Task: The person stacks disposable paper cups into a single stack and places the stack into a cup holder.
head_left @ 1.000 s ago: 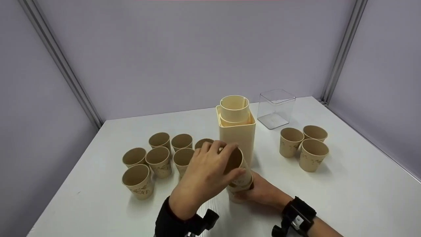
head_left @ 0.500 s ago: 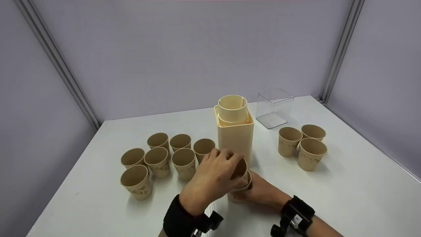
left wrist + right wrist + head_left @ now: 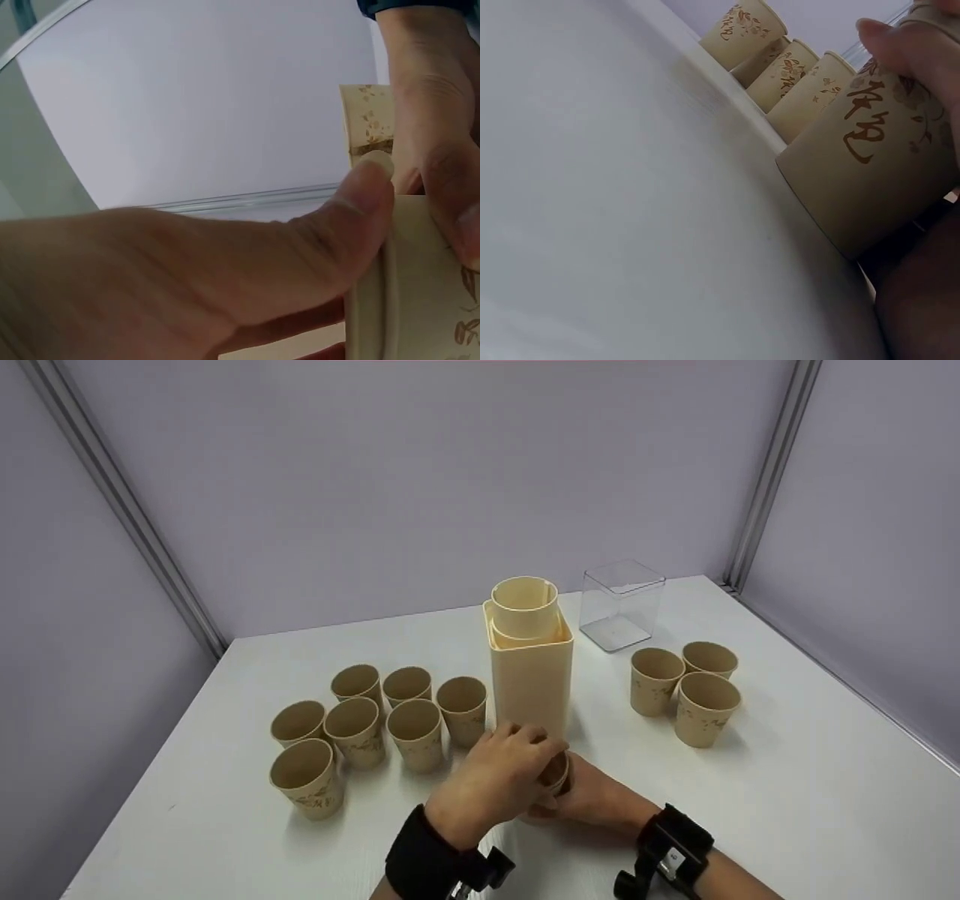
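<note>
Just in front of the tall cream square holder (image 3: 531,682), my two hands meet on a small stack of tan paper cups (image 3: 557,771). My left hand (image 3: 517,769) curls over the top cup from above, with the thumb on its rim (image 3: 375,169). The top cup (image 3: 420,300) sits nested in the lower one. My right hand (image 3: 592,796) grips the lower printed cup (image 3: 862,172), which stands on the white table (image 3: 787,810). The hands hide most of the stack in the head view.
Several loose paper cups (image 3: 360,720) stand in a cluster to the left of the holder. Three more cups (image 3: 686,690) stand to its right. A round cream insert (image 3: 524,607) sticks out of the holder's top. A clear plastic box (image 3: 621,604) sits at the back right.
My left hand has come down with the upper cup, which has sunk into the cup held by my right hand. The right hand has stayed put.
</note>
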